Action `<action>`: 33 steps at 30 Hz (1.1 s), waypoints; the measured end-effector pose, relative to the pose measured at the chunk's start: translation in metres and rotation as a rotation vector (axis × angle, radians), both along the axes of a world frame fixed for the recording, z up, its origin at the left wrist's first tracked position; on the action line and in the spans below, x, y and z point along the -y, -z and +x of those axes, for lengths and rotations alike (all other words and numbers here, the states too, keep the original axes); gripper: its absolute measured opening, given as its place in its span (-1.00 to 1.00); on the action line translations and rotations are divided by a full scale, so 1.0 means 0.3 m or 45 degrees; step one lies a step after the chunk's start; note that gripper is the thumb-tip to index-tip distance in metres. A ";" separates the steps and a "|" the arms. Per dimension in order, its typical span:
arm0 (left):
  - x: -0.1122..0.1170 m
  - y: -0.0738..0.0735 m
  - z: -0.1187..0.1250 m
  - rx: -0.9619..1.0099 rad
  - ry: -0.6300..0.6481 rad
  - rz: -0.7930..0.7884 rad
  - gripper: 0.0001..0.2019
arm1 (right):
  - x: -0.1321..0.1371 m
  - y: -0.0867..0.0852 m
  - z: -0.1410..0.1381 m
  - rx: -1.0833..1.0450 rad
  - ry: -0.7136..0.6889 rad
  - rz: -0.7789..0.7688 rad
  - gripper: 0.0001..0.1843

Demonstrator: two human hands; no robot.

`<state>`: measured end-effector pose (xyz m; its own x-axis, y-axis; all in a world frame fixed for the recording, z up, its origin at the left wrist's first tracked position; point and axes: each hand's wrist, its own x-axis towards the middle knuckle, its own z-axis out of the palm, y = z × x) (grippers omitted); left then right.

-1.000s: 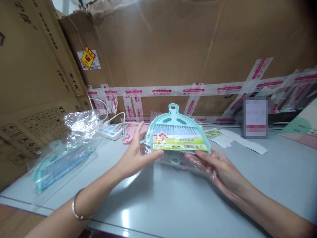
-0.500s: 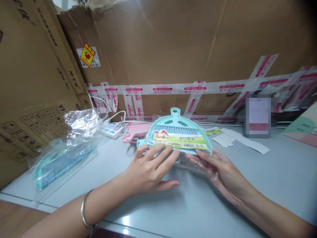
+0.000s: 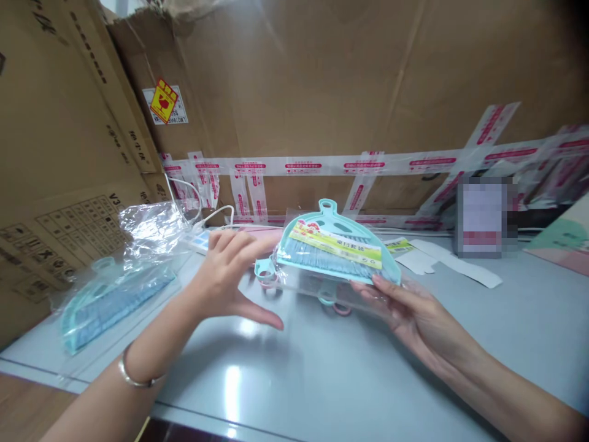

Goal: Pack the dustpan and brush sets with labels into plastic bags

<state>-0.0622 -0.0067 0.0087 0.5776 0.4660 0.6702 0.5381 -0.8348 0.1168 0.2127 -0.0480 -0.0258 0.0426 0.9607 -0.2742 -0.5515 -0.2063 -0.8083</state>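
Observation:
My right hand (image 3: 409,307) grips the lower right edge of a mint-green dustpan (image 3: 327,215), thumb on top and fingers beneath. A brush with blue-grey bristles (image 3: 317,259) lies in the pan, and a yellow-green label card (image 3: 338,244) with red mushrooms crosses it. Clear plastic wrap surrounds the set. My left hand (image 3: 225,276) is to the left of the set, thumb spread away from the fingers, holding nothing. Its fingertips reach close to the pan's left edge; whether they touch it I cannot tell. Pink dustpan parts (image 3: 262,233) show behind, partly hidden by my left hand.
Another bagged mint dustpan set (image 3: 115,301) lies at the left, near crumpled clear plastic (image 3: 154,230). A white power strip (image 3: 199,240) with cables sits behind. White paper strips (image 3: 455,261) and a blurred upright device (image 3: 481,218) are at right. Large cardboard boxes (image 3: 294,80) wall the back.
My left hand has come off the front of the package and moved left, its thumb opening wide. The label and brush now slant down to the right. My right hand keeps its hold.

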 end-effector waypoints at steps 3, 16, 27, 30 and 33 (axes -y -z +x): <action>-0.020 -0.015 -0.004 -0.058 0.002 -0.435 0.11 | 0.005 0.000 0.005 0.000 -0.022 0.001 -0.65; 0.022 0.115 0.157 0.972 -0.122 -0.844 -0.85 | 0.026 0.034 -0.013 0.287 -0.223 0.486 0.10; 0.044 0.126 0.186 1.051 0.018 -0.922 -0.46 | 0.020 0.021 -0.039 0.502 0.025 0.507 -0.16; 0.037 0.123 0.183 1.084 0.087 -1.126 -0.24 | 0.014 0.028 -0.026 0.460 0.013 0.503 -0.13; 0.030 0.126 0.177 0.982 0.085 -1.295 -0.39 | 0.019 0.033 -0.024 0.447 0.005 0.474 -0.15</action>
